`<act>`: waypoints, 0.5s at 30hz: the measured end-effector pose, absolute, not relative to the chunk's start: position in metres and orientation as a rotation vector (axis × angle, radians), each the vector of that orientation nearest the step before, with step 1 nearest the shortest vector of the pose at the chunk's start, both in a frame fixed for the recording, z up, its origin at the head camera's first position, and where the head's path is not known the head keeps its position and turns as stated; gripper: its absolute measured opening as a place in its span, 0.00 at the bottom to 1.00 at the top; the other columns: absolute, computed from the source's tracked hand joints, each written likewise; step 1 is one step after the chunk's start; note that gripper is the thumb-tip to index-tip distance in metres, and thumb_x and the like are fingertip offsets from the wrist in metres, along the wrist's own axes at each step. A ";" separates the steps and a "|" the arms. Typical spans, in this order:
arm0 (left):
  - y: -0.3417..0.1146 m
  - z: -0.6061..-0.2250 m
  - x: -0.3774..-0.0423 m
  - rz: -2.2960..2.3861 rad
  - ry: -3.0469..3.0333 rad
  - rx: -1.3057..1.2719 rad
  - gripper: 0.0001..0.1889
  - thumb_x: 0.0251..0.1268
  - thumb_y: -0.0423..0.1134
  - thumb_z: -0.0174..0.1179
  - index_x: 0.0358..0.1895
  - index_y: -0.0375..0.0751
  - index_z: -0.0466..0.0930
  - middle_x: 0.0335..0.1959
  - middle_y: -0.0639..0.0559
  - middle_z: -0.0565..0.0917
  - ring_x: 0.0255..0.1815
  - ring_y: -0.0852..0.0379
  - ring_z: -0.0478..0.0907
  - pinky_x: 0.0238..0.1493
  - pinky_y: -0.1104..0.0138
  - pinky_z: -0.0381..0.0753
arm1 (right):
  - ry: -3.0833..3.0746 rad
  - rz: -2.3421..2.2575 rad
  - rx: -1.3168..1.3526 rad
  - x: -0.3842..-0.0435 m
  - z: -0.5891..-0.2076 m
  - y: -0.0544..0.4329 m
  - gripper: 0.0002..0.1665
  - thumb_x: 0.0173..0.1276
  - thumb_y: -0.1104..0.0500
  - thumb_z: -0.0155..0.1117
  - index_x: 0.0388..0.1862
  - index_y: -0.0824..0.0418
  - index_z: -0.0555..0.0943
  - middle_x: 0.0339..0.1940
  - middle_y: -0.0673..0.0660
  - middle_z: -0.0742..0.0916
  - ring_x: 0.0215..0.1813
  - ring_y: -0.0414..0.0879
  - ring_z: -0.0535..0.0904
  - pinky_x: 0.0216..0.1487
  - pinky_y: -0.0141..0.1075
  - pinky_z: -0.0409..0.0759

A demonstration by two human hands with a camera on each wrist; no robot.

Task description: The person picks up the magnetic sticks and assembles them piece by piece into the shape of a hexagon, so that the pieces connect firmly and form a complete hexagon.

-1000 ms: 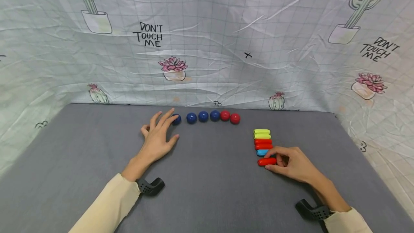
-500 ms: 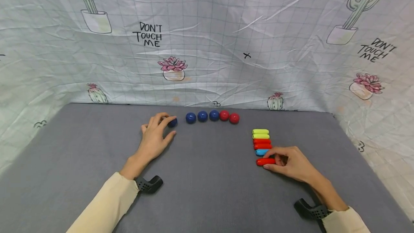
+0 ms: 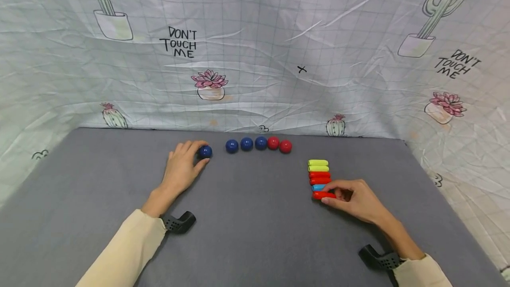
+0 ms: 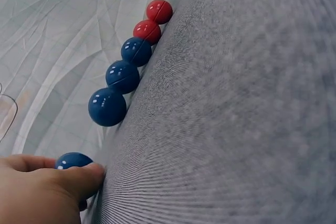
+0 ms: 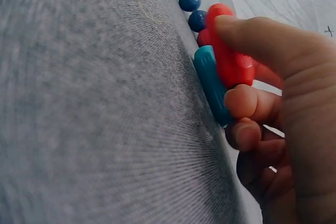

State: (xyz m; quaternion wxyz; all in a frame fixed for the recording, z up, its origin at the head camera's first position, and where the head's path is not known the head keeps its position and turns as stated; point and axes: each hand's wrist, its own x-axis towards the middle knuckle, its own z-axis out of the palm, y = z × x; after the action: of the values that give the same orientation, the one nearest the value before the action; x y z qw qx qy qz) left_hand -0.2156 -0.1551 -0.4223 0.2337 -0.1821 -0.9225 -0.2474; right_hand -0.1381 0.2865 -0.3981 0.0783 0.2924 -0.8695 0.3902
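My left hand [image 3: 181, 167] pinches a glossy blue ball [image 3: 205, 152] between thumb and fingers, at the left end of a row of balls. In the left wrist view the thumb covers part of this blue ball [image 4: 73, 159]. On the right side of the table, my right hand [image 3: 360, 200] holds a short red plastic cylinder [image 3: 323, 195] between thumb and fingers. That cylinder lies just on the near side of a light blue cylinder [image 3: 317, 187], which my fingers partly hide. In the right wrist view the red cylinder [image 5: 231, 51] overlaps the blue one [image 5: 211, 85].
Three blue balls [image 3: 246, 144] and two red balls [image 3: 279, 145] form a row along the back of the grey table [image 3: 247, 225]. Two yellow cylinders [image 3: 318, 165] and two red cylinders [image 3: 320, 178] lie stacked behind the blue one. A printed cloth [image 3: 255, 101] hangs behind.
My left fingers have closed around the end blue ball and drawn it left and slightly nearer, away from the row. My right hand has brought the red cylinder closer to the light blue one.
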 end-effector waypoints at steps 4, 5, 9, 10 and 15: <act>-0.154 -0.420 -0.213 -0.721 -2.556 -0.484 0.22 0.56 0.40 0.71 0.52 0.39 0.75 0.44 0.41 0.79 0.43 0.42 0.73 0.37 0.51 0.71 | -2.594 1.149 0.879 -0.145 -0.404 0.289 0.15 0.53 0.68 0.74 0.37 0.54 0.84 0.20 0.43 0.76 0.18 0.34 0.67 0.18 0.28 0.66; -0.154 -0.418 -0.211 -0.737 -2.561 -0.481 0.22 0.55 0.40 0.71 0.51 0.38 0.75 0.43 0.41 0.79 0.42 0.43 0.74 0.37 0.51 0.72 | -2.591 1.142 0.884 -0.146 -0.404 0.288 0.14 0.54 0.67 0.74 0.38 0.53 0.84 0.20 0.42 0.75 0.19 0.34 0.67 0.18 0.27 0.66; -0.144 -0.409 -0.198 -0.872 -2.579 -0.480 0.20 0.55 0.40 0.71 0.47 0.36 0.76 0.35 0.45 0.79 0.30 0.51 0.74 0.30 0.57 0.73 | -2.579 1.123 0.920 -0.147 -0.398 0.280 0.13 0.56 0.63 0.74 0.39 0.49 0.84 0.20 0.42 0.74 0.20 0.34 0.67 0.20 0.28 0.65; -0.141 -0.406 -0.193 -0.931 -2.581 -0.485 0.19 0.56 0.40 0.71 0.47 0.37 0.76 0.33 0.46 0.78 0.28 0.53 0.73 0.28 0.59 0.72 | -2.571 1.114 0.930 -0.146 -0.395 0.278 0.14 0.56 0.63 0.74 0.39 0.49 0.84 0.21 0.42 0.74 0.21 0.35 0.67 0.21 0.28 0.65; -0.120 -0.392 -0.172 -1.240 -2.546 -0.522 0.18 0.56 0.37 0.70 0.48 0.37 0.77 0.31 0.50 0.78 0.28 0.56 0.72 0.28 0.65 0.71 | -2.547 1.062 0.972 -0.145 -0.385 0.260 0.14 0.57 0.60 0.74 0.41 0.45 0.84 0.35 0.44 0.78 0.28 0.36 0.70 0.25 0.29 0.69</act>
State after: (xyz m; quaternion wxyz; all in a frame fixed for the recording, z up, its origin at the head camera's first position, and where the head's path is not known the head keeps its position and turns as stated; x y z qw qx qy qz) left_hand -0.1716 -0.1205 -0.3918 0.1304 -0.1797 -0.8766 -0.4269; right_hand -0.1452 0.2604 -0.3851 0.1076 0.3304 -0.8655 0.3609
